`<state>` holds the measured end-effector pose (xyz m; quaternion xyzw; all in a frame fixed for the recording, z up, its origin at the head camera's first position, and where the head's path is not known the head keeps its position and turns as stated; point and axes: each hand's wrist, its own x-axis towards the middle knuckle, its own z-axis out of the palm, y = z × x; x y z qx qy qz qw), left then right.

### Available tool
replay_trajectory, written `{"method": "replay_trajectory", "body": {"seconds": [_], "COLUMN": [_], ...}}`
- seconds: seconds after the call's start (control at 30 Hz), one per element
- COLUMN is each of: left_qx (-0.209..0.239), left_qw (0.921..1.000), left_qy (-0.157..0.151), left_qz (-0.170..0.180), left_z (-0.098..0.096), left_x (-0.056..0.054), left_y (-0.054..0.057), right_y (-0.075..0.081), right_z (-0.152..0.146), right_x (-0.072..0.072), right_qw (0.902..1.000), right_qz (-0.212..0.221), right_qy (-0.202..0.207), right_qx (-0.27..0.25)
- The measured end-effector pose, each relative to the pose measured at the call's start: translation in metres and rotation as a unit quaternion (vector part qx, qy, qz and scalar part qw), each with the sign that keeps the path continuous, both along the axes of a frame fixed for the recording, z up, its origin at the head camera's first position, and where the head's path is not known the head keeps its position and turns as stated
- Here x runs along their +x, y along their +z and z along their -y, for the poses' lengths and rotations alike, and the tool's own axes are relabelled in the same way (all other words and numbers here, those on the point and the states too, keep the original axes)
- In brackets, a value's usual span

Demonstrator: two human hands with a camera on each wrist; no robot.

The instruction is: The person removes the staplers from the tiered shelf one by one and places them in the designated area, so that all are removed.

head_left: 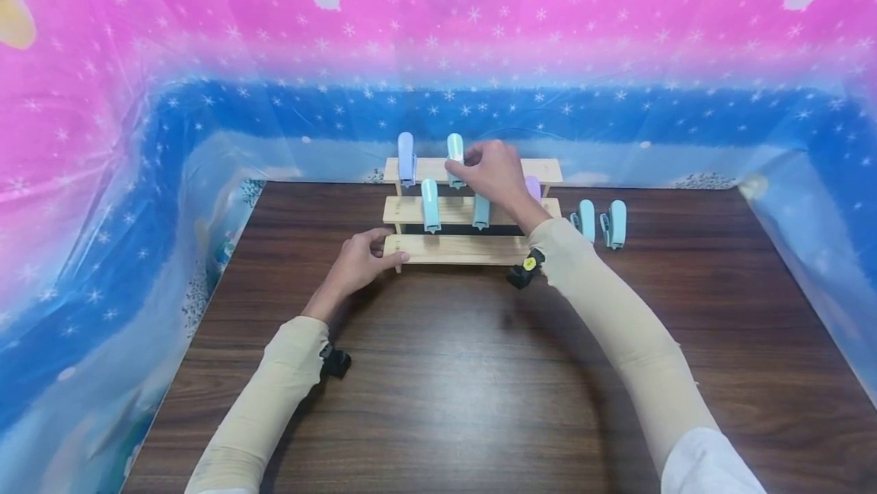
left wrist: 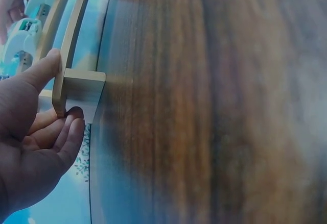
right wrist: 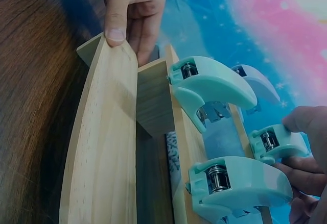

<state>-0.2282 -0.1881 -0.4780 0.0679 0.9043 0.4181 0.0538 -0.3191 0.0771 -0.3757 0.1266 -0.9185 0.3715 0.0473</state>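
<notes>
My right hand pinches a mint-green stapler at the top tier of a three-tier wooden rack. In the right wrist view, thumb and fingers lie on either side of that stapler. At the rack's lower left end, my left hand grips the bottom tier, thumb on top and fingers curled beside its underside. A lavender stapler stands on the top tier to the left. Two mint-green staplers, the left one and the middle one, stand on the middle tier. A purple one is partly behind my right wrist.
Right of the rack, two mint-green staplers stand on the dark wooden table, one partly covered by my forearm. A pink and blue patterned cloth hangs behind the table and along its sides.
</notes>
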Motion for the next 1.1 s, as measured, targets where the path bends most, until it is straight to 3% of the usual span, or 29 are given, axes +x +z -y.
{"method": "replay_trajectory", "body": {"seconds": [0.37, 0.73, 1.1], "left_qx": [-0.001, -0.006, -0.008], "left_qw": [1.0, 1.0, 1.0], "left_qy": [-0.001, -0.002, 0.0], "left_qz": [0.003, 0.004, 0.003], "left_z": [0.0, -0.001, -0.002], "left_x": [0.0, 0.0, 0.0], "left_y": [0.001, 0.001, 0.002], "right_y": [0.015, 0.036, 0.041], "right_z": [-0.008, -0.029, -0.063], "right_x": [0.008, 0.025, 0.038], "right_qw": [0.9996, 0.9979, 0.994], "right_qz": [-0.001, -0.047, -0.086], "right_qy": [-0.016, -0.024, -0.048], "right_qx": [-0.024, -0.036, -0.049]}}
